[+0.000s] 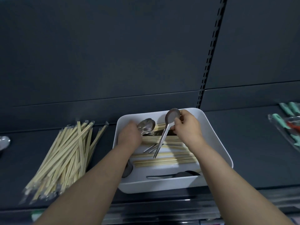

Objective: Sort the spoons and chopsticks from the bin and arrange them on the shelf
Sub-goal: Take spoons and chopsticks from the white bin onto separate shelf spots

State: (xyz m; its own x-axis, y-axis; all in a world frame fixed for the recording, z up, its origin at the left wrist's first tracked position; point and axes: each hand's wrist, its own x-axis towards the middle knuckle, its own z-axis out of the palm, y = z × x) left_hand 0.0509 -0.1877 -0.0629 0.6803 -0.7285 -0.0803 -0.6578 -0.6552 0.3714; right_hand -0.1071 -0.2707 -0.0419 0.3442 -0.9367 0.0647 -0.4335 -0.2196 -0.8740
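Pinching a spoon (172, 116) at its neck with the right hand (189, 126) above the bin (219, 143), gripping a second spoon (146, 125) with the left hand (129, 136) inside it, likely risking the dangling handle snagging loose chopsticks (170, 160) and flicking them out.

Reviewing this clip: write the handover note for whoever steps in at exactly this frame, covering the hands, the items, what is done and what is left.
Right hand pinches a steel spoon near its bowl, bowl up, handle hanging over the white bin.
Left hand is down in the bin beside another spoon; blur hides its grip.
Done: a pile of wrapped chopsticks lies on the shelf left of the bin; a spoon bowl shows at the far left edge.
Left: loose chopsticks and more spoons are in the bin, not yet sorted.
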